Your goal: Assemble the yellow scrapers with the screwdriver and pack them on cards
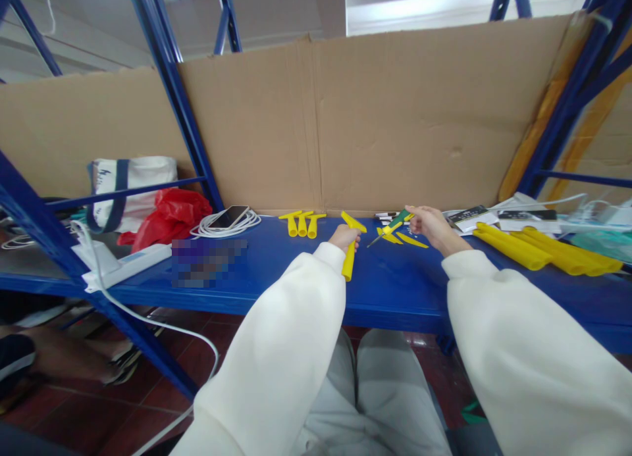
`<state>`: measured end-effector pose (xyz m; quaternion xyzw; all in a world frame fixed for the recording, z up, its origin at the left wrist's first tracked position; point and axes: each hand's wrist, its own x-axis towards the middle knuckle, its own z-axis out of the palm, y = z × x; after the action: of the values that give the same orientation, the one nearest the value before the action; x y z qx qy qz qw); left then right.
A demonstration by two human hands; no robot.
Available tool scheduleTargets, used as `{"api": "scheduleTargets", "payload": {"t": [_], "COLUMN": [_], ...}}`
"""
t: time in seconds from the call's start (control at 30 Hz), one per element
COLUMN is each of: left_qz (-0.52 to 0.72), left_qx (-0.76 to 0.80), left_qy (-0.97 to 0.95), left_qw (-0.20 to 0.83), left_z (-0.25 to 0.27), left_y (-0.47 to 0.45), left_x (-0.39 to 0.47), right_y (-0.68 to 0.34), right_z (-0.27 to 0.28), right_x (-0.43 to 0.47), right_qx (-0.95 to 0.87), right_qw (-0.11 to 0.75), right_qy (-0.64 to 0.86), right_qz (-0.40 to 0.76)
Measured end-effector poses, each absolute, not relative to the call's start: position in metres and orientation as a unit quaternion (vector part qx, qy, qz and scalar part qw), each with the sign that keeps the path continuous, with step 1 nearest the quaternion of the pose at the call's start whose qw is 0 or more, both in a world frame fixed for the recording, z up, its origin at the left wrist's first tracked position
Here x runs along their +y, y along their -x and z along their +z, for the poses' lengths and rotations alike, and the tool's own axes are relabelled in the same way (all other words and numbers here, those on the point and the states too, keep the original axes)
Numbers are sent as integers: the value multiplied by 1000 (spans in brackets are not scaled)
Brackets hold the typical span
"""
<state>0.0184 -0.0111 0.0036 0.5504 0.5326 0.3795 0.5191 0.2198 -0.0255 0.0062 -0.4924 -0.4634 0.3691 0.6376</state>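
Observation:
My left hand point(340, 236) is wrapped around a yellow T-shaped tube piece point(348, 264), its flat crossbar at the top and its round end pointing down toward me. In my right hand point(428, 223) is a utility knife point(399, 220) with a green and yellow handle. Its thin metal tip points down and left, just right of the held piece and apart from it. Under and beside the knife lie yellow offcuts point(411, 240). Several similar yellow T-shaped pieces point(302, 226) stand grouped to the left, near the cardboard.
Uncut yellow tubes point(516, 247) lie at right on the blue shelf point(395, 298), near small boxes point(471, 217). To the left are a phone point(232, 216) on a coiled white cable, a red bag point(170, 216) and a power strip point(133, 264). Cardboard point(395, 114) walls the back.

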Motion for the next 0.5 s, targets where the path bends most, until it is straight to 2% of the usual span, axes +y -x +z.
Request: {"api": "scheduleTargets", "payload": {"t": [0.17,0.3,0.5], "left_qz": [382,389,408], "left_qx": [527,523,515], "left_qy": [-560,-561,-562], "left_qw": [513,511,502], "left_z": [2,0,-5], "left_y": [-19,-19,-20], "left_x": [-10,-8,-1], "right_y": [-219,-216,-216], "right_z": [4,-1,-9], "right_x": [-27,-30,-30], "right_qx": [-497,-569,-629], "right_qw": [496,379,292], "right_qy": [574,584,576], "right_qz": [421,436,432]}}
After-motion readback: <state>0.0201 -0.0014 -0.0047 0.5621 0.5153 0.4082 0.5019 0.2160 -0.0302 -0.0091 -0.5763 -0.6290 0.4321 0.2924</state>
